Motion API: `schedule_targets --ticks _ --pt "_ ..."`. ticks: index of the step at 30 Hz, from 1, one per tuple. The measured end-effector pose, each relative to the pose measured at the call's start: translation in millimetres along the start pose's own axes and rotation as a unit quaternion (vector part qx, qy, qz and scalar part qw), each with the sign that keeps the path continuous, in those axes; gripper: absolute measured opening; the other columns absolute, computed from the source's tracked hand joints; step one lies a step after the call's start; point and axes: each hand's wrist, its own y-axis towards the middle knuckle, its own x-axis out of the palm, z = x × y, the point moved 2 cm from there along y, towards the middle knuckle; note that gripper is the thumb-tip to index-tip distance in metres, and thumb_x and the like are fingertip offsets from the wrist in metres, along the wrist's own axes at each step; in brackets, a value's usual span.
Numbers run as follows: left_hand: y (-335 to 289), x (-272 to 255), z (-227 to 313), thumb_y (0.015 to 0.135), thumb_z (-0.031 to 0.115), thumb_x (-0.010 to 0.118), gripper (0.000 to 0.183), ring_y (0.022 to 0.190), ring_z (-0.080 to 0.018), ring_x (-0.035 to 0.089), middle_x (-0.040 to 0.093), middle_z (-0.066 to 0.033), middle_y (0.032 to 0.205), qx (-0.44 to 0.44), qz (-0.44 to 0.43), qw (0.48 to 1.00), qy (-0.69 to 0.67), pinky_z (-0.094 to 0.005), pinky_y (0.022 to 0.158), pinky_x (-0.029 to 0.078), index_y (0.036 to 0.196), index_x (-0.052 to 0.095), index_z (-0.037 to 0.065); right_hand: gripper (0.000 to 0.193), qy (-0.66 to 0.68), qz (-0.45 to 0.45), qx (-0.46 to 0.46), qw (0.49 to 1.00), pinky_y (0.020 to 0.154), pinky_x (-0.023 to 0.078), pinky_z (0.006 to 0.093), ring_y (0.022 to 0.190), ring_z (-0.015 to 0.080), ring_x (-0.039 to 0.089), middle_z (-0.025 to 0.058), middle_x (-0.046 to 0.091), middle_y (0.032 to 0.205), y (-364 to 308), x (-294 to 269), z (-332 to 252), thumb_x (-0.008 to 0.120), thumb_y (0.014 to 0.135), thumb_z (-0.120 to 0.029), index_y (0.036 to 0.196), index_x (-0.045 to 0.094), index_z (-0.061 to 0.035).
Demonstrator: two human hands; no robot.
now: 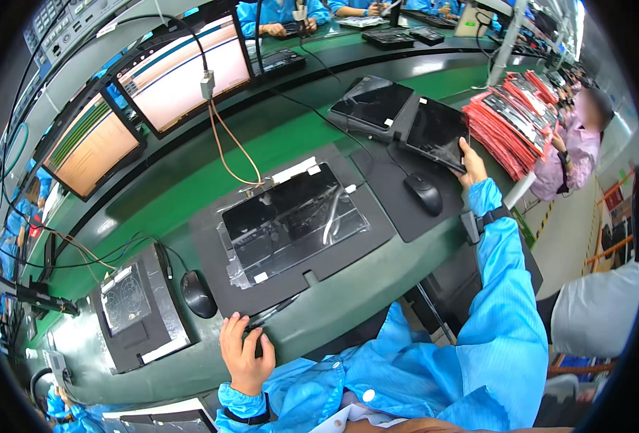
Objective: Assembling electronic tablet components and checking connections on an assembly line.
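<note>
My right hand (472, 164) reaches out to the right, closed on the near right corner of a black tablet-like screen panel (437, 131). A second dark panel (374, 101) lies just left of it. My left hand (247, 355) is by the table's front edge, its fingers curled at the end of a dark pen-like tool (274, 312); the fingers partly hide that end. Between my hands a larger black screen panel (290, 220) with clear film around its edges lies on a dark grey mat (222, 292). A thin orange cable (222, 151) runs to its upper edge.
Two monitors (182, 72) stand at the back left. A black mouse (198, 294) sits beside a smaller mat with a clear square sheet (126, 299); another mouse (423, 193) is at right. Red sleeves (503, 130) are piled far right. Other people work across and at right.
</note>
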Motion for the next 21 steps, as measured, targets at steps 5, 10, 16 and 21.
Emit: schedule_targets --ticks 5,10,16,21 --pt "2 -5 5 0.076 -0.001 0.070 0.020 0.126 -0.0427 0.057 0.063 -0.0197 0.122 0.008 0.015 1.000 0.004 -0.0561 0.108 0.043 0.095 0.068 0.001 0.027 0.071 0.037 -0.027 0.996 0.076 0.062 0.0484 0.086 0.0280 0.074 0.0119 0.074 0.105 -63 20 14 0.068 0.100 -0.029 0.114 0.067 -0.0059" --pt "0 -3 4 0.077 0.000 0.070 0.018 0.126 -0.0418 0.058 0.063 -0.0194 0.121 0.009 0.028 1.000 -0.005 -0.0545 0.109 0.044 0.095 0.068 0.001 0.023 0.094 0.058 -0.050 0.993 0.077 0.062 0.0502 0.084 0.0269 0.074 0.0112 0.074 0.103 -64 32 17 0.067 0.100 -0.028 0.110 0.066 -0.0074" --pt "-4 -3 4 0.078 0.000 0.071 0.017 0.126 -0.0418 0.058 0.063 -0.0194 0.121 0.009 0.039 0.999 -0.009 -0.0539 0.108 0.044 0.094 0.069 0.001 0.039 0.110 0.143 -0.121 0.976 0.074 0.059 0.0457 0.085 0.0276 0.071 0.0145 0.070 0.104 -86 3 25 0.070 0.098 -0.029 0.114 0.064 0.0062" --pt "0 -3 3 0.077 0.000 0.071 0.018 0.125 -0.0419 0.058 0.063 -0.0193 0.122 0.013 0.036 0.999 -0.016 -0.0532 0.108 0.045 0.095 0.069 0.000 0.042 0.131 0.160 -0.145 0.967 0.073 0.061 0.0435 0.085 0.0258 0.072 0.0116 0.071 0.105 -115 -57 24 0.068 0.100 -0.035 0.114 0.064 0.0046"
